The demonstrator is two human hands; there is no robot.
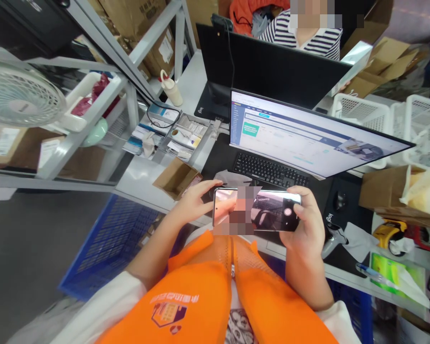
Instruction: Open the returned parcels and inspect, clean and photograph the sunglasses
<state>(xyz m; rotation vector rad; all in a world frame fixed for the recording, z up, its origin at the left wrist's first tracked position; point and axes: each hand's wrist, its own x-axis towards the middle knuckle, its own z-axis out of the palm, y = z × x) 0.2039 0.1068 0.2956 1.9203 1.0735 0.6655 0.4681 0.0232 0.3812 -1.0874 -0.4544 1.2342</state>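
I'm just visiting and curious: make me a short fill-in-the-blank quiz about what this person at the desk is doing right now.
1. Both hands, the left hand and the right hand, hold a ____ sideways.
2. Behind it on the desk lies a black ____, under the lit monitor.
3. The person wears a vest coloured ____.
4. At the upper left stands a white ____ with a round grille.

Missing words: phone; keyboard; orange; fan
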